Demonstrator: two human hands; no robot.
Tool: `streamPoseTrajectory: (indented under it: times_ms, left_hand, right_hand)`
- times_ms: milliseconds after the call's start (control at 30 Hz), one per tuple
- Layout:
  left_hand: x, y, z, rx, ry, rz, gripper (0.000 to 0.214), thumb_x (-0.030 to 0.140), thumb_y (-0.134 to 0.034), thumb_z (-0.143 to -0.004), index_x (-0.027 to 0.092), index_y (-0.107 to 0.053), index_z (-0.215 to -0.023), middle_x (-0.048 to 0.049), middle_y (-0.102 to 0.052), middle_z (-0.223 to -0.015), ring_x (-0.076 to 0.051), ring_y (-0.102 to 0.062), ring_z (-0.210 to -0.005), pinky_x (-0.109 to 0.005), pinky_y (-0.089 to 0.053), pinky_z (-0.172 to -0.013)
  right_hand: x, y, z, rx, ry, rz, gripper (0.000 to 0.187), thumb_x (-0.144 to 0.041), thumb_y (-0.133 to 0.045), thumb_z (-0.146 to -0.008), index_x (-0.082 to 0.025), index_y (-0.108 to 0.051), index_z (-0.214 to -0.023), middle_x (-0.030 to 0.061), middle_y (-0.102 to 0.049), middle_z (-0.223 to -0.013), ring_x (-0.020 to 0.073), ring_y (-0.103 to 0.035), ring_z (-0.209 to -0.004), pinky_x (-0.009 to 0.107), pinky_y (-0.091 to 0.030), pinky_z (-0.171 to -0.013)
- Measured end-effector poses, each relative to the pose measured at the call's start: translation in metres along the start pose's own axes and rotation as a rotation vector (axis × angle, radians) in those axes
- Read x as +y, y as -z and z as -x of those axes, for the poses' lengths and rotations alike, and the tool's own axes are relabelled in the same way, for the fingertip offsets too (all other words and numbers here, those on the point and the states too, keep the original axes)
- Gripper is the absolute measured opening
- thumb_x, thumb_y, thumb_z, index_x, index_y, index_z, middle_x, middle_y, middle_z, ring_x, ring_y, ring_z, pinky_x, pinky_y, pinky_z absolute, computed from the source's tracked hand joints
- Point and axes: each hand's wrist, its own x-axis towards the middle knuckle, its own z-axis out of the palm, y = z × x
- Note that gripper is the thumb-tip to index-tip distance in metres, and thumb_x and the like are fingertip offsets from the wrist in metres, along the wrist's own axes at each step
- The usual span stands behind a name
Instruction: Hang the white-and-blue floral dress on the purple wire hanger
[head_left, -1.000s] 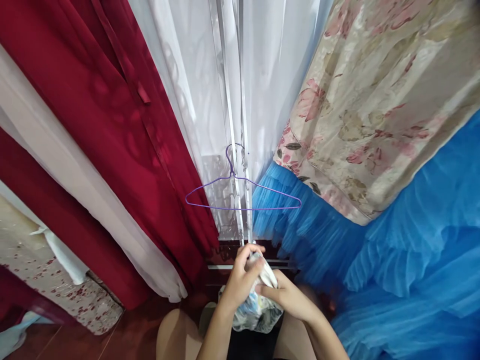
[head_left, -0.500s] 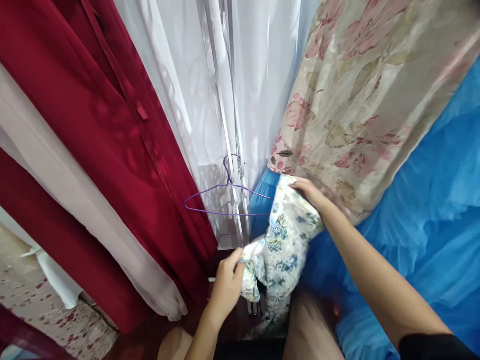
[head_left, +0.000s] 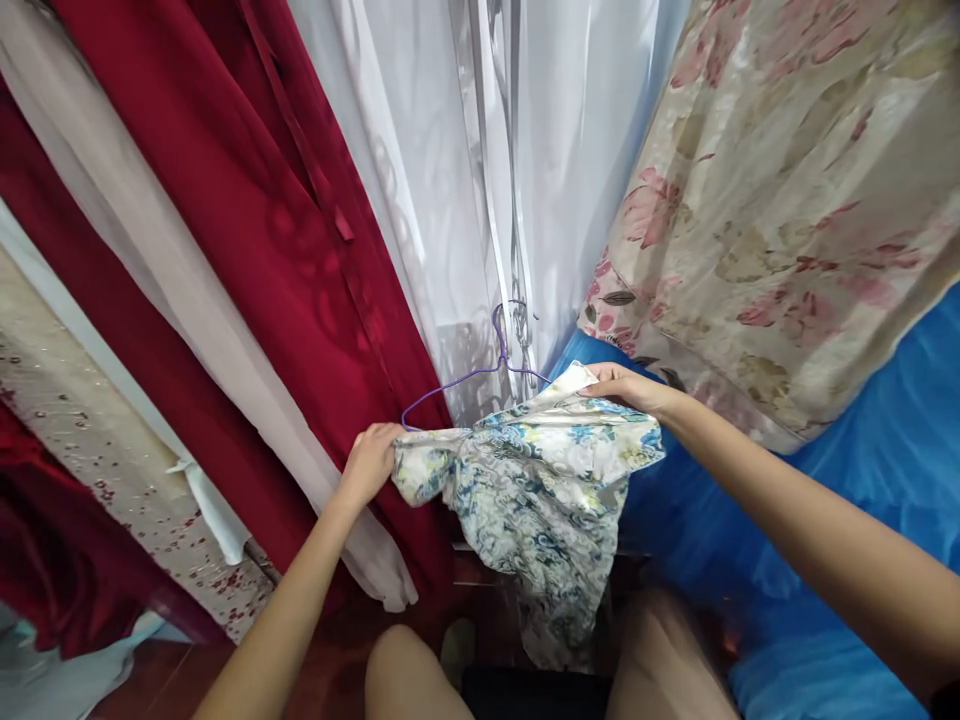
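Observation:
A white garment (head_left: 540, 500) with a blue, green and yellow floral print is stretched between my two hands. My left hand (head_left: 373, 462) grips its left upper corner, fingers closed on the cloth. At the upper right edge, my right hand (head_left: 619, 385) pinches the fabric near the collar-like part. Behind the garment hangs a purple wire hanger (head_left: 465, 378), its hook up and its left end close to my left hand. The cloth covers the hanger's lower bar and much of its right arm. The garment's lower part droops in folds toward my knees.
Long red drapes (head_left: 300, 250) and a pale pink cloth (head_left: 187, 230) hang on the left. White fabric (head_left: 420, 150) hangs ahead. To the right are a beige floral cloth (head_left: 780, 200) and blue tulle (head_left: 885, 440). My knees (head_left: 412, 675) are below.
My left hand has moved up and left with its corner of the garment, which is now spread wide across the hanger. My right hand stays on its edge. The view has shifted left.

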Motion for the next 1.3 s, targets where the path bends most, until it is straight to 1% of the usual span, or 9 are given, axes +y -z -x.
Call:
streamPoseTrajectory:
  times_ms: [133,400,567,667,800,867,1033,1167,1300]
  left_hand:
    - [0.021,0.004,-0.051,0.294,-0.030,0.308,0.033,0.010,-0.043,-0.079,0.020,-0.061,-0.105,-0.0102,-0.063,-0.127,-0.025,-0.054,-0.120,-0.041,-0.039,-0.106]
    - [0.067,-0.015,-0.074,0.302,0.041,0.239,0.015,0.029,-0.059,-0.083,0.020,-0.056,-0.094,-0.0020,-0.061,-0.091,-0.018,-0.057,-0.084,-0.028,-0.044,-0.078]
    - [0.080,-0.017,-0.068,0.166,0.064,0.172,0.014,0.036,-0.060,-0.084,0.023,-0.057,-0.085,0.0035,-0.059,-0.073,-0.017,-0.054,-0.070,-0.026,-0.035,-0.066]
    - [0.082,-0.029,-0.064,0.306,0.147,0.363,0.011,0.031,-0.063,-0.077,0.022,-0.058,-0.078,0.0036,-0.055,-0.066,-0.016,-0.050,-0.066,-0.027,-0.033,-0.066]
    - [0.088,-0.048,-0.048,0.556,0.210,0.623,0.010,0.027,-0.047,-0.079,0.021,-0.052,-0.073,0.0017,-0.049,-0.066,-0.016,-0.043,-0.064,-0.027,-0.033,-0.063]
    - [0.103,-0.054,-0.038,0.598,0.190,0.708,0.011,0.024,-0.040,-0.078,0.022,-0.045,-0.069,0.0006,-0.044,-0.066,-0.016,-0.041,-0.064,-0.027,-0.033,-0.061]
    - [0.180,-0.063,-0.032,0.345,0.025,0.992,0.011,0.020,-0.046,-0.064,0.020,-0.038,-0.056,-0.0035,-0.048,-0.065,-0.017,-0.048,-0.066,-0.029,-0.040,-0.064]
    - [0.230,-0.063,-0.038,0.078,0.018,1.398,0.012,0.011,-0.047,-0.051,0.017,-0.039,-0.057,-0.0016,-0.047,-0.069,-0.013,-0.043,-0.064,-0.024,-0.035,-0.061]
    - [0.250,-0.073,-0.038,-0.103,-0.003,1.583,0.011,0.008,-0.046,-0.048,0.016,-0.042,-0.055,-0.0018,-0.048,-0.071,-0.012,-0.043,-0.066,-0.022,-0.032,-0.061]
  right_hand:
    - [0.003,-0.014,0.002,0.061,-0.052,-0.076,0.036,-0.025,-0.084,-0.057,-0.011,-0.078,-0.090,0.0123,-0.080,-0.087,0.0259,-0.074,-0.073,0.035,-0.057,-0.066]
    - [0.046,0.010,0.047,0.446,0.140,0.272,0.038,-0.045,-0.083,-0.069,-0.017,-0.060,-0.058,-0.0033,-0.055,-0.055,0.0096,-0.047,-0.050,0.022,-0.034,-0.048]
    - [0.006,-0.005,0.048,0.652,0.381,0.221,0.049,-0.048,-0.082,-0.072,-0.020,-0.044,-0.057,-0.0065,-0.040,-0.055,0.0093,-0.035,-0.052,0.024,-0.025,-0.049]
    - [-0.022,-0.047,0.057,0.454,0.439,0.258,0.040,-0.052,-0.074,-0.081,-0.020,-0.054,-0.068,-0.0049,-0.048,-0.062,0.0109,-0.043,-0.057,0.023,-0.034,-0.054]
    - [-0.010,-0.091,0.083,-0.243,0.391,0.380,0.059,-0.065,-0.037,-0.098,-0.019,-0.073,-0.093,0.0072,-0.070,-0.096,0.0218,-0.064,-0.093,0.035,-0.050,-0.089]
    - [0.011,-0.096,0.087,-0.266,0.366,0.475,0.053,-0.059,-0.039,-0.100,-0.020,-0.073,-0.110,0.0100,-0.069,-0.117,0.0260,-0.062,-0.113,0.040,-0.045,-0.104]
    - [0.060,-0.078,0.069,0.128,0.438,0.694,0.046,-0.047,-0.057,-0.096,-0.026,-0.056,-0.136,0.0107,-0.050,-0.147,0.0293,-0.045,-0.137,0.047,-0.036,-0.114]
    - [0.069,-0.060,0.071,0.284,0.434,0.659,0.028,-0.048,-0.054,-0.097,-0.023,-0.064,-0.105,0.0109,-0.057,-0.130,0.0209,-0.064,-0.091,0.033,-0.055,-0.072]
    - [0.069,-0.042,0.085,0.437,0.402,0.681,0.033,-0.048,-0.059,-0.095,-0.025,-0.059,-0.118,0.0053,-0.062,-0.106,0.0156,-0.055,-0.071,0.030,-0.049,-0.066]
